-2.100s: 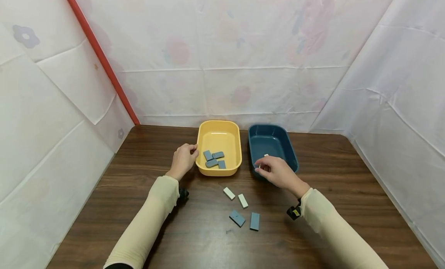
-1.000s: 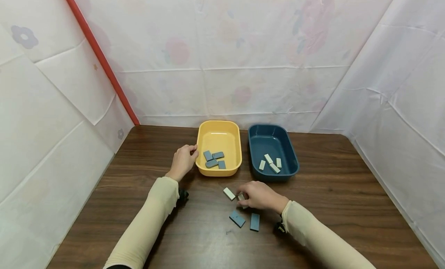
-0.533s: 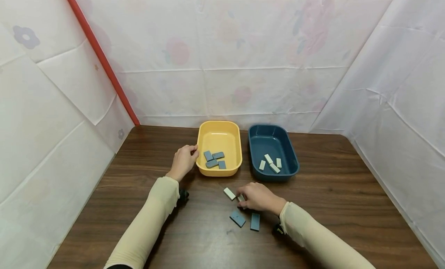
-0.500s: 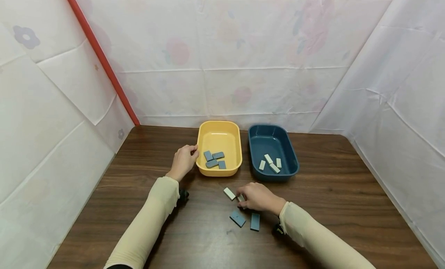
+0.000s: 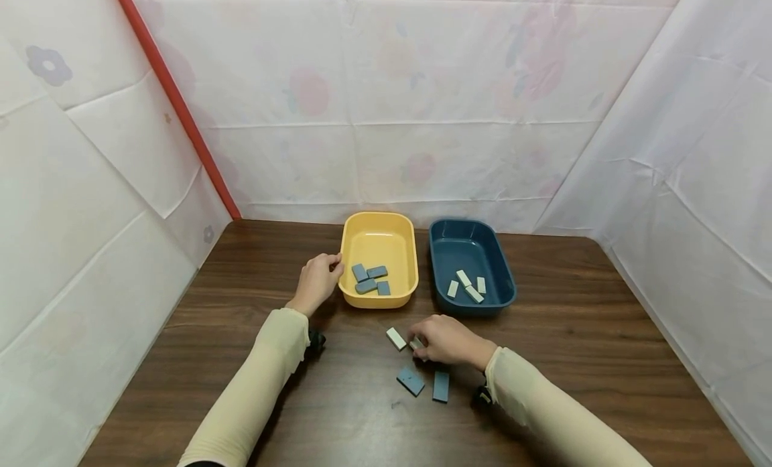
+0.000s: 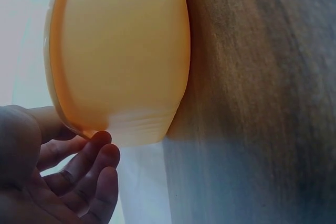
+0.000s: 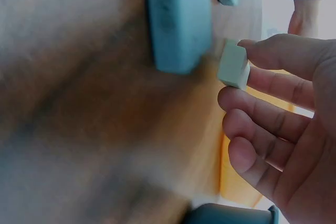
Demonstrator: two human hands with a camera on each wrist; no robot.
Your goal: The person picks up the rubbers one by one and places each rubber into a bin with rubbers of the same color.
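Note:
My left hand [image 5: 317, 281] grips the left rim of the yellow tray [image 5: 380, 302], thumb and fingertips meeting at its edge in the left wrist view. Several grey-blue rectangular blocks [image 5: 366, 286] lie in that tray. Low over the table, my right hand [image 5: 449, 340] pinches a small cream block [image 7: 232, 65] between thumb and fingers; in the head view the fingers partly cover it. Another cream block [image 5: 396, 338] lies just left of those fingertips. Nearer the front edge are two loose grey-blue blocks, one slanted [image 5: 411, 381] and one straighter block [image 5: 441, 387].
A dark blue tray [image 5: 474, 309] stands right of the yellow one, with several cream blocks [image 5: 474, 293] in it. Both trays sit near the back of the brown wooden table [image 5: 573, 333]. White patterned sheeting [image 5: 386, 105] encloses the back and sides.
My right hand has come from over the blue tray down to a cream block on the table, leaving cream blocks in that tray. My left hand stays at the yellow tray's rim.

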